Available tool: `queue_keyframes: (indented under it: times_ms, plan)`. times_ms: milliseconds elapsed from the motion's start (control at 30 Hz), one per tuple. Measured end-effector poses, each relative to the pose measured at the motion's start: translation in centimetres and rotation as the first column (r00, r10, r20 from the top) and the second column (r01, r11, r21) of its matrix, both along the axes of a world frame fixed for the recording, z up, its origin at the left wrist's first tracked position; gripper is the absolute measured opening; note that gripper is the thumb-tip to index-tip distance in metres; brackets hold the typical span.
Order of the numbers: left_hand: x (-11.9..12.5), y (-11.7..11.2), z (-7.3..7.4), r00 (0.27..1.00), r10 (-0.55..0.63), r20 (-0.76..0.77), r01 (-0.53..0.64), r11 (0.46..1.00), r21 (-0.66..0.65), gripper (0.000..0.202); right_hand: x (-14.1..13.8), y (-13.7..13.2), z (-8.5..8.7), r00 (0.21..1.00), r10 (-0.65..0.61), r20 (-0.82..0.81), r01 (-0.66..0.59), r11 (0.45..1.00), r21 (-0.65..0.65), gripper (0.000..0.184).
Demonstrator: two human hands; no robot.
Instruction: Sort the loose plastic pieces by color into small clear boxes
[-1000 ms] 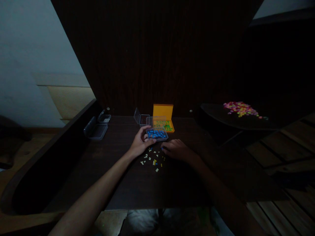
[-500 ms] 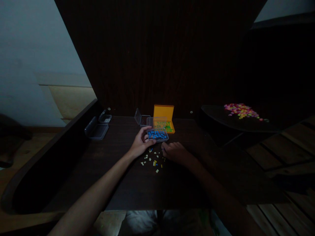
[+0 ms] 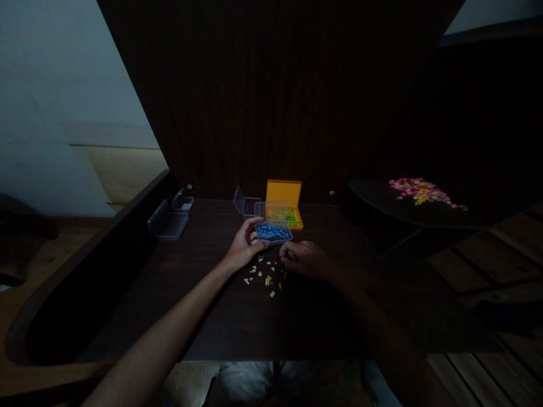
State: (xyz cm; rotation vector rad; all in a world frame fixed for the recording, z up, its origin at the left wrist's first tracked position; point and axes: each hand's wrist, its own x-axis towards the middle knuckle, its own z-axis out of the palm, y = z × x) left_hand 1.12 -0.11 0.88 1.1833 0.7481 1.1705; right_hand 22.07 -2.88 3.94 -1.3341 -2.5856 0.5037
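Note:
My left hand (image 3: 246, 243) grips the left side of a clear plastic box (image 3: 280, 242), its thumb along the front edge. Inside the box lie many small blue building bricks (image 3: 274, 230), and its clear lid stands open behind. By the box's front right corner my right hand (image 3: 303, 259) is closed, fingers curled together. Whatever those fingers hold, if anything, is too dark and small to name. Below both hands, small cream bricks (image 3: 272, 294) are scattered on the dark table (image 3: 229, 328), with a few yellow bricks (image 3: 268, 280) and blue ones among them.
Behind the held box stands an open orange box (image 3: 284, 192) with green bricks. A clear box (image 3: 240, 200) with dark contents is left of it. Two open clear boxes (image 3: 169, 226) (image 3: 185, 202) sit at the far left. Colourful small pieces (image 3: 424, 192) cover part of a side shelf (image 3: 382, 203).
My right hand has lifted slightly toward the box's front corner, its fingers turning upward. The left hand keeps its hold on the box. The whole view has shifted a little.

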Motion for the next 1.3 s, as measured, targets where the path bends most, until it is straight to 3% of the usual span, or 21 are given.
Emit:
queue_keyframes:
  times_ms: [200,400,700,1300]
  plan:
    - [0.7,-1.0,-0.2,0.978,-0.205,-0.036,0.204,0.979,-0.029,0.064,1.4,0.5,0.7,0.978,0.013,-0.208,-0.021,0.999,-0.037,0.024]
    - [1.4,-1.9,-0.4,0.939,-0.343,-0.018,0.342,0.938,-0.049,0.062,2.0,0.6,1.1,0.996,-0.021,-0.092,0.019,0.999,-0.03,0.021]
    - [1.6,-2.2,-0.5,0.919,-0.39,-0.054,0.385,0.919,-0.08,0.066,1.5,0.2,0.5,1.0,-0.023,0.004,0.023,1.0,0.005,0.017]
    - [2.0,-2.8,0.0,0.915,-0.4,-0.047,0.395,0.914,-0.097,0.069,0.5,0.6,0.2,0.998,0.043,-0.036,-0.047,0.992,-0.114,0.013]
